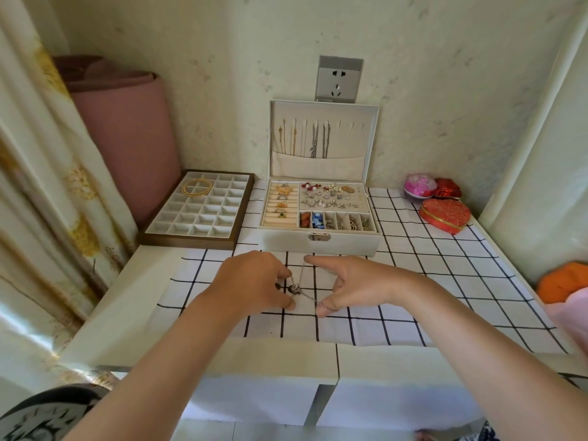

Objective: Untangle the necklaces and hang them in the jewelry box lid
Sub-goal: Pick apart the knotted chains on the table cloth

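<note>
Two hands meet low over the checked cloth [429,281] on the tabletop [127,300], just in front of the jewelry box [350,245]: the left hand [251,281] pinches the silver necklace [308,296] at its dark pendant [294,288] with curled fingers, while the right hand [353,281] pinches the chain under its thumb, forefinger stretched out. Behind them the jewelry box lid [372,138] stands upright with several chains [315,141] hanging in it.
</note>
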The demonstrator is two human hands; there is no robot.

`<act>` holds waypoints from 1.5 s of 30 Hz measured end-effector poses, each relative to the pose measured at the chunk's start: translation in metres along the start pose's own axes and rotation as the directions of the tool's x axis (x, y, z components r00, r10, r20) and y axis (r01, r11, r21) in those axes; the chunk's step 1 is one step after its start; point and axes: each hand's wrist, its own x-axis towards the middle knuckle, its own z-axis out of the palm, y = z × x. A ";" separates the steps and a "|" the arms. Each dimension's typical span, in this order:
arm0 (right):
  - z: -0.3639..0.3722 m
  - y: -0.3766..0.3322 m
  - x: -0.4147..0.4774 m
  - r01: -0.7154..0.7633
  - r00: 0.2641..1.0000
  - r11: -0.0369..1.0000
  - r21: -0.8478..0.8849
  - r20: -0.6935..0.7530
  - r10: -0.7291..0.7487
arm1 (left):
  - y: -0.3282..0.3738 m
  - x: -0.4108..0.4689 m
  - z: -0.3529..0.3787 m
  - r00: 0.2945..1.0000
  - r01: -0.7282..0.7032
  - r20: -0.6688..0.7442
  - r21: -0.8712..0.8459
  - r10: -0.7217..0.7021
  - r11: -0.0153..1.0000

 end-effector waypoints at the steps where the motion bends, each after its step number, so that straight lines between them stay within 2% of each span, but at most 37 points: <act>1: 0.000 0.001 0.000 0.007 1.000 0.999 0.040 -0.012 -0.007 | -0.001 -0.001 0.000 1.000 0.000 0.008 -0.039 0.001 0.999; 3: -0.003 0.002 -0.004 0.012 0.999 0.992 0.126 -0.043 -0.007 | -0.003 -0.002 -0.001 1.000 0.004 0.027 -0.125 -0.001 0.992; 6: -0.007 0.007 -0.009 -0.006 0.996 0.989 0.145 -0.086 0.018 | -0.012 -0.003 -0.008 0.999 0.018 0.029 -0.115 -0.014 0.993; 12: -0.009 0.025 -0.007 -0.139 0.985 0.987 -0.086 -0.112 0.129 | -0.024 -0.003 -0.003 0.998 0.033 0.056 -0.061 -0.029 0.998; 18: -0.014 0.027 -0.009 -0.278 0.946 0.940 -0.196 -0.226 0.233 | -0.013 -0.007 0.003 0.999 0.015 0.049 -0.167 -0.007 0.986; 21: -0.011 0.019 -0.011 -0.239 0.950 0.916 -0.322 -0.272 0.152 | -0.004 -0.011 0.007 0.998 0.007 0.065 -0.192 0.006 0.981; 23: -0.005 0.015 -0.007 -0.139 0.932 0.885 -0.445 -0.362 -0.035 | 0.000 -0.010 0.008 0.999 0.007 0.044 -0.216 0.002 0.976; 24: -0.001 0.012 -0.005 -0.055 0.906 0.890 -0.453 -0.397 -0.146 | 0.001 -0.010 0.007 0.999 0.004 0.032 -0.227 0.004 0.974; 25: 0.004 0.008 -0.003 0.034 0.881 0.919 -0.393 -0.422 -0.213 | 0.002 -0.009 0.007 1.000 -0.002 0.017 -0.237 0.006 0.972; 27: 0.013 -0.003 -0.001 0.121 0.888 0.982 -0.147 -0.426 -0.173 | 0.002 -0.007 0.006 1.000 -0.020 -0.012 -0.242 0.018 0.970; 30: 0.024 -0.010 0.005 0.101 0.938 0.989 0.105 -0.340 -0.060 | 0.001 -0.008 0.006 0.996 -0.041 -0.084 -0.265 0.019 0.963; 34: 0.029 -0.015 0.005 0.102 0.980 0.922 0.373 -0.194 -0.030 | 0.001 -0.009 0.006 0.990 -0.065 -0.136 -0.310 0.024 0.949; 39: 0.030 -0.015 0.004 0.179 0.979 0.835 0.520 -0.180 -0.099 | -0.003 -0.011 0.004 0.990 -0.073 -0.134 -0.282 0.036 0.957; 42: 0.032 -0.017 0.005 0.175 0.982 0.716 0.676 -0.169 -0.081 | -0.006 -0.010 0.003 0.985 -0.081 -0.168 -0.278 0.034 0.957; 45: 0.035 -0.018 0.005 0.201 0.976 0.716 0.668 -0.199 -0.088 | -0.009 -0.009 -0.002 0.983 -0.066 -0.183 -0.319 0.007 0.945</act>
